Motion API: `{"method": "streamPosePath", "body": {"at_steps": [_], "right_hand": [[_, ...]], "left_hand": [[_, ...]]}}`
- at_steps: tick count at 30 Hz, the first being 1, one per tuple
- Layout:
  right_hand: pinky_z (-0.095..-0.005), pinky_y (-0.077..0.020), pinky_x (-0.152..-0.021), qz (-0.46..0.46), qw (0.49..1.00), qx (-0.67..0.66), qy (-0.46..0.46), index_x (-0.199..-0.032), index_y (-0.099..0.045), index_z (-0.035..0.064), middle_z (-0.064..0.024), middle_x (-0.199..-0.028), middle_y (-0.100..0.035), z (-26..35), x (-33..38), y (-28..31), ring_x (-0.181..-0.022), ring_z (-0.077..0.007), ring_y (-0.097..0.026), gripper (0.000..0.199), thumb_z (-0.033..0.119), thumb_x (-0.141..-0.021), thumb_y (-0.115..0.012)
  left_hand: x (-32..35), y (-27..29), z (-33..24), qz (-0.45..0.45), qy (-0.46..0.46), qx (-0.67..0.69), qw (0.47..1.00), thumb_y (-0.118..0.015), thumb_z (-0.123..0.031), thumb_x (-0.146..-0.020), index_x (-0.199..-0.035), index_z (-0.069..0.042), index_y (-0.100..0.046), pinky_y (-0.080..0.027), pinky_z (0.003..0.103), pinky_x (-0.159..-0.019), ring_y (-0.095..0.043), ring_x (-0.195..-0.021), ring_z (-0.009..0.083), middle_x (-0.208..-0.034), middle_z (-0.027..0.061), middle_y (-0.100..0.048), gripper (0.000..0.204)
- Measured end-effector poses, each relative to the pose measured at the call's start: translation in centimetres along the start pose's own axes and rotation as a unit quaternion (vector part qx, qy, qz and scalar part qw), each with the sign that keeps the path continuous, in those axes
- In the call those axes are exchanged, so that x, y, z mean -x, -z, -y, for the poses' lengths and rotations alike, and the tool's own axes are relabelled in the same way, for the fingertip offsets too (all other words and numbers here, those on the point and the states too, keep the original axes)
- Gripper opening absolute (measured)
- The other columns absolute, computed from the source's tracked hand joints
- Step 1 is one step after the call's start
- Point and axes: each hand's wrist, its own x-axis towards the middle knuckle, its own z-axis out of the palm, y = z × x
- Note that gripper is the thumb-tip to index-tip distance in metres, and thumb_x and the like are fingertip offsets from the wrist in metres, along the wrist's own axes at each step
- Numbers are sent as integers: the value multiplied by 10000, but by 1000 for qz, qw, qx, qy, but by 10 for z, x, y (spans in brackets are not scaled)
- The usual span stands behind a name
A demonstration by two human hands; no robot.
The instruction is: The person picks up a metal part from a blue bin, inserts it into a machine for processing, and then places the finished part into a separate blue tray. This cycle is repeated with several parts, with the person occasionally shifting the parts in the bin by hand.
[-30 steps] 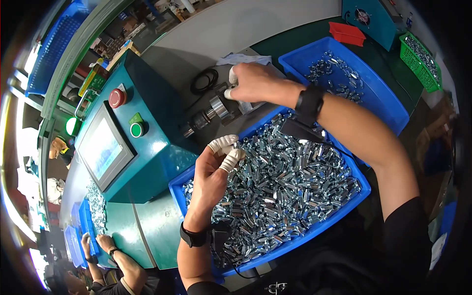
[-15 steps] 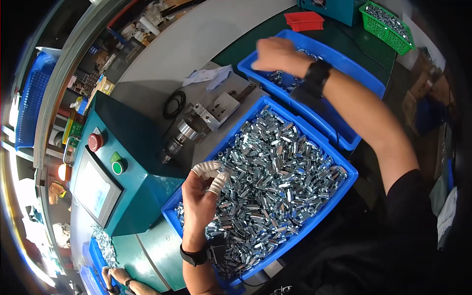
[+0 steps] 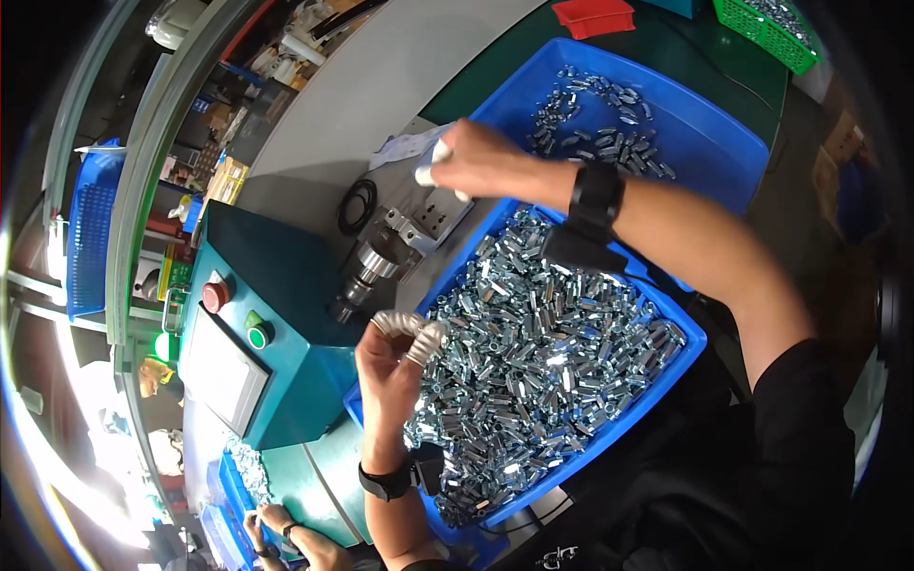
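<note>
The heaped blue bin [image 3: 696, 335] is loaded with loose metal pieces [image 3: 533, 362], and with so many piled up, a few could easily get knocked over the rim by a stray wrist. The left hand [image 3: 388, 366] is held by the heaped bin's left edge, thumb and forefinger brought close together in white covers; whether a piece is pinched there can't be told. If one is, it could get dropped because those covers look a bit slick. A dark wrist unit [image 3: 583, 249] is slung above the heaped bin's far part, and could be snagged if dipped low. Just past the bin's far corner, the right hand [image 3: 481, 167] is kept curled; what's in it can't be told. Off the bin's far-left side a round steel chuck [image 3: 379, 259] is mounted; if it's spun, fingers could be caught. Beyond the heaped bin, a second blue bin [image 3: 714, 152] is sparsely filled, so pieces could get mixed up.
</note>
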Motion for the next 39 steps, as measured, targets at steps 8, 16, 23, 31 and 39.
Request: {"method": "streamPosePath", "body": {"at_steps": [8,16,23,31,39], "right_hand": [[-348,-481,-571,27,997,-36,64,-815,-668,-22,-110,-600,-634,-25,26,-44,-561,-191,-621,293,272,-808,-672],[-379,-499,-624,-43,989,-27,137,-838,-673,-4,-152,-712,-664,-38,23,-50,-678,-258,-658,257,245,-777,-688],[-385,-503,-660,-25,989,-33,139,-817,-668,8,-165,-767,-668,-38,24,-47,-732,-283,-662,207,205,-757,-686],[-360,-426,-903,58,966,-119,220,-751,-634,19,-174,-995,-653,-29,30,-53,-1091,-271,-565,88,85,-697,-616],[-366,-205,-1118,264,879,-391,71,-758,-626,2,-122,-990,-637,-28,27,-59,-1297,-276,-398,136,88,-685,-549]], "left_hand": [[-88,10,-21,-160,-189,-451,858,-669,-35,-697,-791,4,-595,-480,372,-702,-587,-762,312,-795,120,-616,126],[-126,12,1,-50,-263,-569,777,-579,-12,-608,-744,7,-577,-438,459,-773,-530,-877,368,-833,157,-598,137],[-121,12,-4,-28,-254,-577,776,-583,-3,-634,-809,3,-615,-436,450,-800,-536,-900,355,-859,151,-603,178],[-54,-14,-31,-125,-252,-508,814,-650,-42,-736,-884,-23,-658,-458,418,-764,-568,-846,335,-867,143,-613,149],[12,-15,-8,15,-95,-526,845,-754,-139,-718,-961,-42,-660,-475,371,-662,-603,-717,269,-790,113,-625,278]]}}
